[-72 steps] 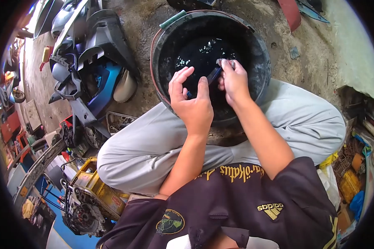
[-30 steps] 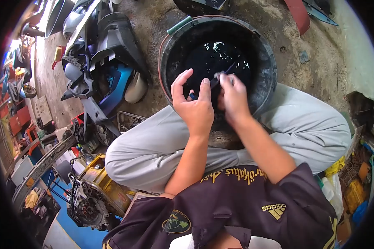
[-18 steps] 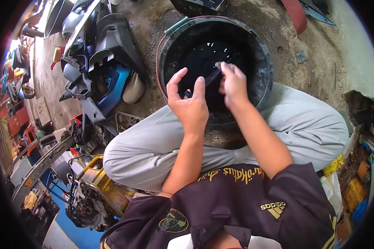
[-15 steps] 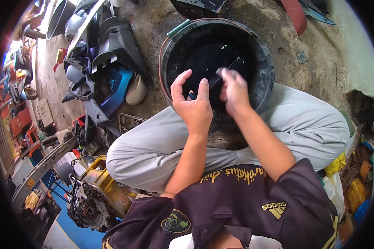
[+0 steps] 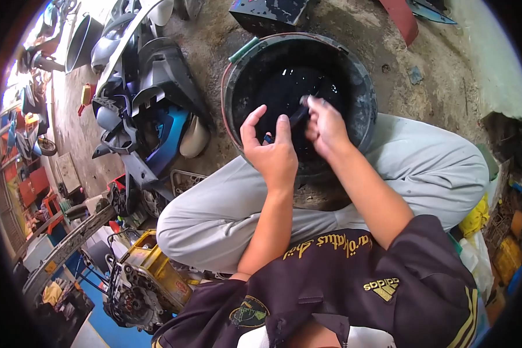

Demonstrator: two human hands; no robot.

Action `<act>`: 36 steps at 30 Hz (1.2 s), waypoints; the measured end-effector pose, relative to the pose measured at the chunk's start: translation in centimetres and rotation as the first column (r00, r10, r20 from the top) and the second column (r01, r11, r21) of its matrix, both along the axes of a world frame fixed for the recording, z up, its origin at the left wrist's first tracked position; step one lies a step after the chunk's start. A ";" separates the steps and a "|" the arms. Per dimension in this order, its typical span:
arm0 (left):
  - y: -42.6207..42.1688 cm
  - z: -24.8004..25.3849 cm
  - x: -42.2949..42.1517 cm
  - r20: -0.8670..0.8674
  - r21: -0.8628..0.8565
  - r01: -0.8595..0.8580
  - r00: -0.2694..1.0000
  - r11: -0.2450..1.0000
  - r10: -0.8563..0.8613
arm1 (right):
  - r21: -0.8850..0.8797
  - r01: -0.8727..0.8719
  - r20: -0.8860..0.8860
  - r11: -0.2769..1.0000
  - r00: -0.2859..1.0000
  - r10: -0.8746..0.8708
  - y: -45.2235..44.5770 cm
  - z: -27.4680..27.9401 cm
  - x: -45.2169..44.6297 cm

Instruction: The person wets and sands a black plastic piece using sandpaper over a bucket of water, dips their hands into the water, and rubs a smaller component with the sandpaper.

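A round black bucket [image 5: 359, 110] with dark liquid inside stands between the person's bent legs. Over its near side, my left hand [image 5: 271, 152] grips a dark part [image 5: 298, 117], with thumb and fingers curved around it; a small blue bit shows between them. The part slants up to the right, toward my right hand [image 5: 326, 124]. Pinched in the fingertips of my right hand is a small greyish piece [image 5: 305, 101], pressed at the part's upper end. That hand is slightly blurred, and the part's full shape is hidden against the dark bucket.
Dark and blue motorcycle fairings [image 5: 168, 133] lie left of the bucket. A black box-like piece [image 5: 269, 14] sits beyond it. An engine [image 5: 134, 298] and a yellow crate [image 5: 162, 269] are at lower left. A red panel [image 5: 400, 22] lies at upper right.
The view has shifted, so the bucket sits lower in it and more of the black box-like piece shows. My right hand has made small movements along the dark part; my left hand keeps its hold.
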State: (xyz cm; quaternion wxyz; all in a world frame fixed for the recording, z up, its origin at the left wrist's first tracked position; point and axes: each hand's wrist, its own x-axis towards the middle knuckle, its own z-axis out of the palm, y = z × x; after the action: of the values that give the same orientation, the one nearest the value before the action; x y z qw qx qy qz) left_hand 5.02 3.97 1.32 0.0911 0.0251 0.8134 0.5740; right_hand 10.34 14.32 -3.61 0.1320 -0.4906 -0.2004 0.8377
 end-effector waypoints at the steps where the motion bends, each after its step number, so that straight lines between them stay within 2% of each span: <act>1: -0.1 -0.1 -0.1 -0.012 -0.009 0.007 1.000 1.000 -0.007 | -0.067 -0.004 0.001 0.998 1.000 0.004 -1.5 1.8 0.3; 3: -0.3 -0.2 0.0 -0.028 -0.018 0.012 1.000 1.000 -0.013 | -0.147 -0.021 0.001 0.989 1.000 0.021 -2.6 1.7 0.9; 6: -0.1 0.2 -0.2 -0.003 -0.008 0.001 1.000 1.000 -0.001 | -0.099 0.007 -0.052 0.995 0.999 -0.012 -0.3 -1.2 0.4; 8: -0.3 -0.3 -0.1 0.039 0.008 0.005 0.999 1.000 -0.005 | -0.201 -0.025 0.028 0.979 0.999 0.031 -1.6 2.1 0.5; 10: -0.2 -0.4 0.0 0.063 0.019 0.014 0.998 1.000 -0.015 | -0.261 -0.054 -0.047 0.964 0.998 0.043 -2.1 2.3 1.6; 12: 0.1 -0.4 0.4 0.070 0.016 0.007 0.998 1.000 -0.009 | -0.143 -0.019 0.024 0.990 0.999 0.023 -0.4 0.2 0.6; 13: 0.1 -0.4 0.5 0.061 0.028 0.010 0.998 1.000 -0.012 | -0.093 0.005 -0.021 0.996 1.000 -0.007 0.4 -0.4 0.2; 14: 0.2 -0.3 0.4 0.067 0.024 0.010 0.998 1.000 -0.011 | -0.125 -0.004 0.014 0.992 1.000 0.006 0.0 -0.5 0.5; 16: 0.2 0.0 0.2 0.078 0.015 0.006 0.997 1.000 -0.007 | -0.190 -0.022 0.082 0.982 0.996 0.038 -1.6 2.8 0.6; 17: 0.3 0.0 0.0 0.052 0.012 0.009 0.999 1.000 -0.010 | -0.206 -0.051 -0.008 0.977 0.999 0.050 -2.2 2.1 1.5; 21: 0.1 0.1 0.1 0.027 -0.006 0.007 1.000 1.000 -0.007 | -0.002 -0.021 0.025 1.000 0.999 0.022 0.9 -0.8 -0.3; 24: 0.1 0.3 0.7 0.047 -0.022 0.023 0.999 0.999 -0.022 | -0.008 -0.129 0.129 0.992 0.983 0.129 0.2 0.7 1.0; 25: 0.2 0.3 1.1 0.027 -0.041 0.035 0.999 0.999 -0.034 | -0.088 -0.144 0.127 0.986 0.980 0.154 -0.7 2.4 1.3; 26: 0.3 0.4 1.6 0.024 -0.033 0.041 0.999 0.999 -0.041 | -0.079 -0.153 0.121 0.985 0.979 0.162 -0.9 2.3 1.6; 28: 0.3 0.5 2.5 0.018 -0.019 0.055 0.998 0.998 -0.054 | 0.158 -0.136 0.157 0.978 0.981 0.111 0.7 -0.9 1.5; 30: -0.2 -0.2 3.8 -0.119 -0.110 0.194 0.971 0.975 -0.207 | 0.169 -0.087 0.245 0.982 0.968 0.044 2.0 -1.9 1.5; 34: -0.8 -1.0 4.7 -0.120 -0.064 0.178 0.975 0.982 -0.185 | 0.103 -0.230 0.276 0.968 0.941 0.194 -1.0 1.6 3.1; 36: -0.4 -0.9 5.0 -0.124 -0.037 0.179 0.975 0.983 -0.182 | 0.111 -0.233 0.289 0.966 0.938 0.193 0.1 0.6 3.2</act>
State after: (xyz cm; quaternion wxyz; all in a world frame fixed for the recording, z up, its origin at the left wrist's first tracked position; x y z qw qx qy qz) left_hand 9.97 3.58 0.38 0.0911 0.1341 0.8193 0.5500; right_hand 13.59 14.40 -2.99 0.0462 -0.5670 -0.3284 0.7540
